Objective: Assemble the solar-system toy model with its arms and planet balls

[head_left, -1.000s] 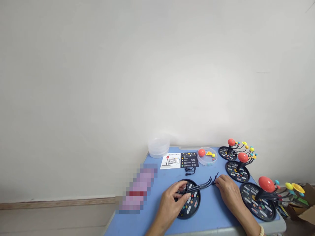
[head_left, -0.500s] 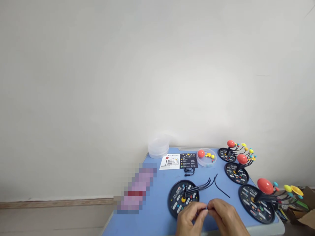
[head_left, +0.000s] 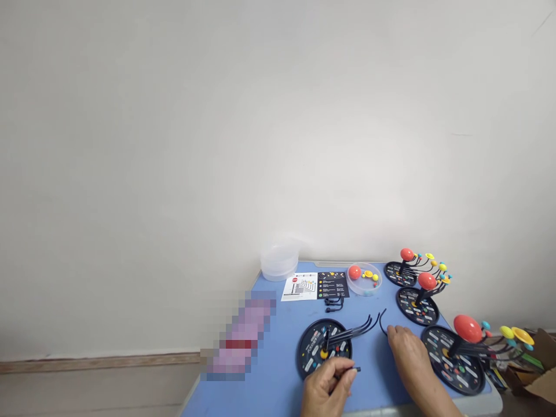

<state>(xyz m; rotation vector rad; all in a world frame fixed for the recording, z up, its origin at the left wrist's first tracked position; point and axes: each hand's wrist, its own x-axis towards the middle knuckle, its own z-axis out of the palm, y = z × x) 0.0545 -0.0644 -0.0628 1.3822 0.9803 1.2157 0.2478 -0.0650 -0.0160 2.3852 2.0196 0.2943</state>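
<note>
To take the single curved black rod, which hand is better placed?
Probably the right hand: its fingers are at the curved black rod, though a firm grip cannot be seen. The left hand pinches a small black piece.

Head camera: on the person's head, looking forward and down
Wall (head_left: 260, 145): faced ahead, toward twelve o'clock
Worktop (head_left: 278, 359): near, below, toward five o'clock

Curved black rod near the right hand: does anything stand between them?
Nothing visible does: the right hand is at the curved black rod, covering its lower part; whether it grips is hidden.
</note>
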